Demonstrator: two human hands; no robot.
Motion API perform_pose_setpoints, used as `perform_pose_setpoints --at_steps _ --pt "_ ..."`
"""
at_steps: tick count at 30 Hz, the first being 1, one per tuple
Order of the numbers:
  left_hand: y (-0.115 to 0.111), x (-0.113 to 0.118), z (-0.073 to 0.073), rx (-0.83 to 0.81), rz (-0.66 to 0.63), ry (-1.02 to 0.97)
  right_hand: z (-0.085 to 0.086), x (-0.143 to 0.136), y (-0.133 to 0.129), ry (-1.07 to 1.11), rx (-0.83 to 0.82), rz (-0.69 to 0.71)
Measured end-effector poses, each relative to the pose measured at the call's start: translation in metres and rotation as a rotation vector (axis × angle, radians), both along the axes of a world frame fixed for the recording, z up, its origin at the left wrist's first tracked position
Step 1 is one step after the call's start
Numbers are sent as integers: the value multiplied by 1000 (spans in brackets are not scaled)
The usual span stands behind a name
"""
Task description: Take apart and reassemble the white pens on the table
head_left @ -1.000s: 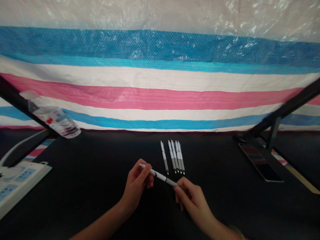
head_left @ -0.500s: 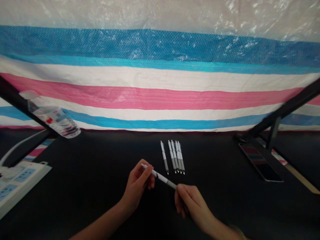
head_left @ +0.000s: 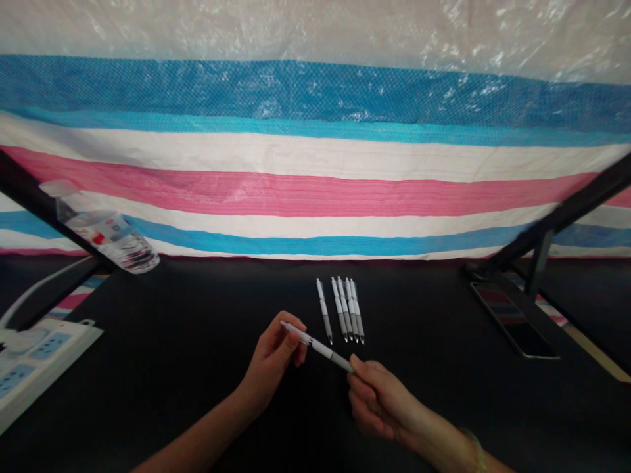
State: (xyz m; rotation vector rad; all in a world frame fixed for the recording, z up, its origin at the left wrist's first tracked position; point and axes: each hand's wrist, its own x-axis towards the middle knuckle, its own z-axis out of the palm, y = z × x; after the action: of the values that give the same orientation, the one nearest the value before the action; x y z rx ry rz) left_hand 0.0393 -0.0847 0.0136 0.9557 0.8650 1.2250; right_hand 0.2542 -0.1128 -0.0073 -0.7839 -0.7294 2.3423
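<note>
A white pen with a grey grip (head_left: 321,348) is held slantwise above the black table, between my two hands. My left hand (head_left: 276,355) pinches its upper, push-button end between thumb and fingers. At the lower end, my right hand (head_left: 382,397) is closed with thumb and forefinger on the grey grip; the tip is hidden by the fingers. Just beyond lie several similar pens (head_left: 348,310) side by side, tips toward me. One more pen (head_left: 324,311) lies slightly apart on their left.
On the left are a white power strip (head_left: 54,358) with a plug in it and a clear plastic bottle (head_left: 113,240). A dark phone (head_left: 515,322) lies at the right by a black support bar (head_left: 566,197). Striped sheeting (head_left: 315,194) hangs behind the table (head_left: 197,328).
My right hand has turned and shifted slightly at the grip end of the pen. The pen has rotated a little, so its clip shows differently. My left hand has barely moved.
</note>
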Motion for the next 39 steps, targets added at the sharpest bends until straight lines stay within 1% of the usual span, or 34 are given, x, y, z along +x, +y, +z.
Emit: perform_pose_setpoints --at_steps 7,12,15,18,20,22,25,30,35,39 --pt "0 6 0 -56 -1 -104 -8 1 1 53 -24 12" --pt "0 5 0 -68 -20 -155 -11 2 6 118 -101 56" --pt "-1 5 2 -71 3 -106 -10 1 6 92 -116 61" --pt "-1 7 3 -61 1 -62 -7 -1 5 16 -85 14" --pt "0 8 4 -73 -4 -67 -4 -2 5 -32 -88 -10" --pt "1 8 5 -83 17 -78 -1 -2 7 -55 -127 0" --pt "3 7 8 -82 51 -63 0 -2 8 -45 -135 15" --pt "4 5 11 -68 55 3 -3 -2 7 -14 -31 11" --pt "6 6 12 -52 42 36 -2 -3 7 -3 -35 -10" --pt "6 8 15 -92 33 34 -1 -3 7 4 -42 -13"
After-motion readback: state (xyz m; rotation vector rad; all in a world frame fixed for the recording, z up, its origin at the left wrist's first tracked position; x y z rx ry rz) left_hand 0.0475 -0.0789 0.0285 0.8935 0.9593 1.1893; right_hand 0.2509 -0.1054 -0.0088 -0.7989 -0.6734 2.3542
